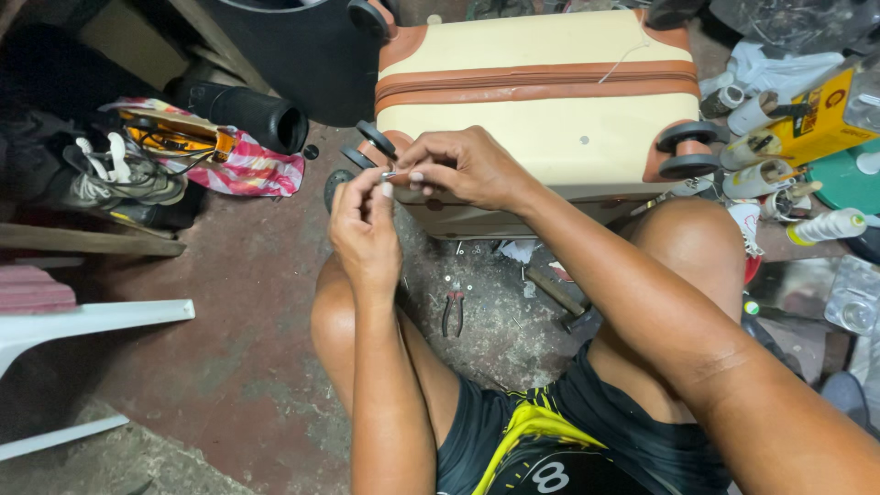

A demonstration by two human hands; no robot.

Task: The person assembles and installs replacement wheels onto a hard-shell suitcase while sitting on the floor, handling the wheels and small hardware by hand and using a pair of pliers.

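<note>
Here the left hand and right hand meet fingertip to fingertip, both pinching a small metal part between them; what the part is cannot be told, it is too small. Just beyond the hands lies a cream suitcase with brown trim, on its side, its black wheel touching distance from the right hand's fingers. Below the hands, on the floor between the knees, lie red-handled pliers and, to the right, a hammer. Well off to the left sit grey sneakers
</note>
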